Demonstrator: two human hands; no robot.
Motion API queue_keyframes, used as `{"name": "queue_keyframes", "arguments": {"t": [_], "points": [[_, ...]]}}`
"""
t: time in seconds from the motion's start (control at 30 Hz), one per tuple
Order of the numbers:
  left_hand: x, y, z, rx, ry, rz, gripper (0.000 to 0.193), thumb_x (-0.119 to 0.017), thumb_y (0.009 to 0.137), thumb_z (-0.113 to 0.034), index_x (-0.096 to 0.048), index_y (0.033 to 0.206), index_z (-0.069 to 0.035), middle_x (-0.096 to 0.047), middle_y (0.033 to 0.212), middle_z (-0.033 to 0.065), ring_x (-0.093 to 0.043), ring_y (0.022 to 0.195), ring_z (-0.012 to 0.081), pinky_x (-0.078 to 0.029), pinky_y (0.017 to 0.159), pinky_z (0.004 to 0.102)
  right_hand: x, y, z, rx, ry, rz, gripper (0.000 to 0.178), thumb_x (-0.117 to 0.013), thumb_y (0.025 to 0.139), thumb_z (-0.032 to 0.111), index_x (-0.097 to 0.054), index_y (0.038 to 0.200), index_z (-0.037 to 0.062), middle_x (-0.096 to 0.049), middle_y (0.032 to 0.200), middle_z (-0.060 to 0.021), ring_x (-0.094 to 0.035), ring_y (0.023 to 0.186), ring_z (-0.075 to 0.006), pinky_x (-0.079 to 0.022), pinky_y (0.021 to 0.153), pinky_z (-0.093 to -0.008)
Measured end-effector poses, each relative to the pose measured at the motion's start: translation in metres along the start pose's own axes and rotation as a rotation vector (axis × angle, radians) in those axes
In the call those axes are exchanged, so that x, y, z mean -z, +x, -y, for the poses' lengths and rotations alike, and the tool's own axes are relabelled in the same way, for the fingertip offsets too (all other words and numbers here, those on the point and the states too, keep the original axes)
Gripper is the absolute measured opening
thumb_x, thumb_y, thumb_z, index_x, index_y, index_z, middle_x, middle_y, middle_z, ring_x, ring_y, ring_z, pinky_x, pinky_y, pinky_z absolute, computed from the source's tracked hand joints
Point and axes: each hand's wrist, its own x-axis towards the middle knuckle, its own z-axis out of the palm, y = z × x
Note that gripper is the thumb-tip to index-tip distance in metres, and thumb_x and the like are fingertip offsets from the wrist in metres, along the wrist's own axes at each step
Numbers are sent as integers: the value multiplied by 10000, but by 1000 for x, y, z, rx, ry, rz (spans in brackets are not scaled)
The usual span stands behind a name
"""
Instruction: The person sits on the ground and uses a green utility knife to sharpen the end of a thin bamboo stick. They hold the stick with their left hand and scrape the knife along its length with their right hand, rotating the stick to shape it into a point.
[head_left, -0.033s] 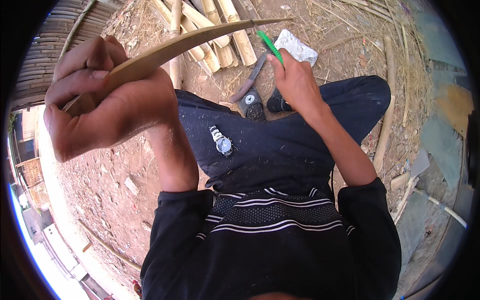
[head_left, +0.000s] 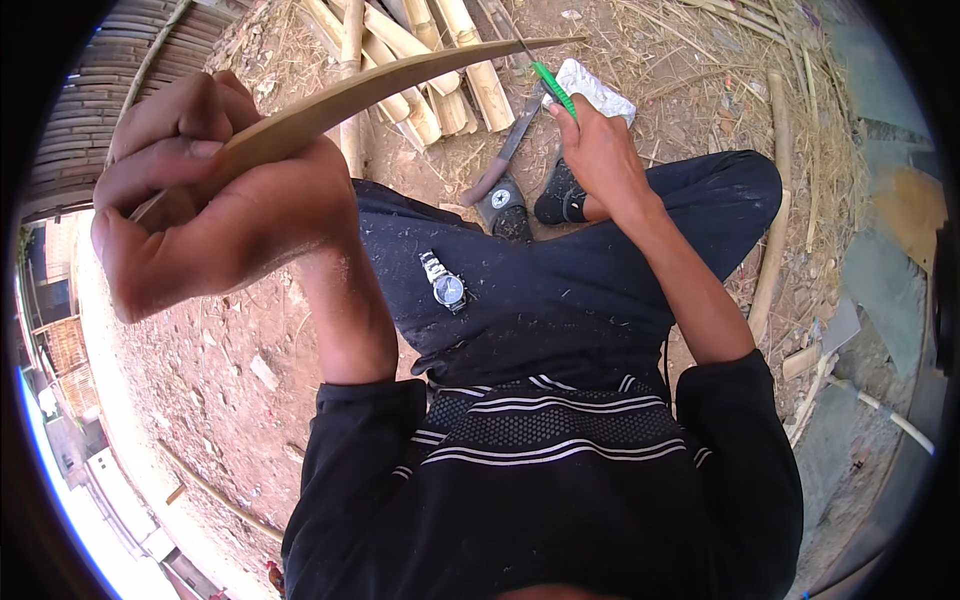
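Observation:
My left hand, raised at the left, is closed round the thick end of a long, curved strip of bamboo. The strip narrows to a thin tip pointing right. My right hand grips the green handle of a narrow-bladed tool. Its slim blade runs up and left from the handle and crosses the strip near its tip. Whether the blade is a knife's or a saw's I cannot tell, and whether it touches the strip is unclear too.
Beyond my feet lie split bamboo pieces. A large knife with a brown handle lies by my sandal, left of a white stone block. A wristwatch rests on my dark trousers. At the right is a pole.
My right hand and the green-handled tool have shifted slightly right and toward me along the strip. My left hand and the bamboo strip stay almost where they were.

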Motion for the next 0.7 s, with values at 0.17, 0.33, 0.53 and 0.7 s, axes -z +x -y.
{"name": "queue_keyframes", "arguments": {"t": [0.17,0.33,0.53,0.7], "points": [[7,2,-6,46,11,-66,459,-260,836,-422,-274,490,-121,-278,455,19,-146,397,96,-112,417,248,28,-24,56,319,237,58,299,-461,928,270,-557,926,-13,-573,574,-209,-584,538,-391,-445,475,-430],[2,0,-6,24,28,-53,414,-274,823,-372,-283,498,-116,-291,470,22,-149,391,95,-119,408,249,-16,12,-15,-2,-94,-60,225,-509,908,212,-512,824,4,-567,528,-167,-588,502,-344,-456,432,-437],[13,1,-4,8,-67,-24,406,-265,849,-351,-302,543,-86,-336,478,56,-203,386,103,-170,334,204,16,-20,56,297,136,-6,243,-473,924,209,-503,843,-18,-560,516,-179,-592,486,-345,-450,426,-429],[6,-1,-5,61,20,-138,352,-291,814,-313,-275,519,-121,-342,485,44,-210,395,109,-163,391,239,5,4,18,-13,150,38,234,-498,908,196,-549,923,-33,-501,514,-228,-545,501,-397,-397,457,-444]]}}
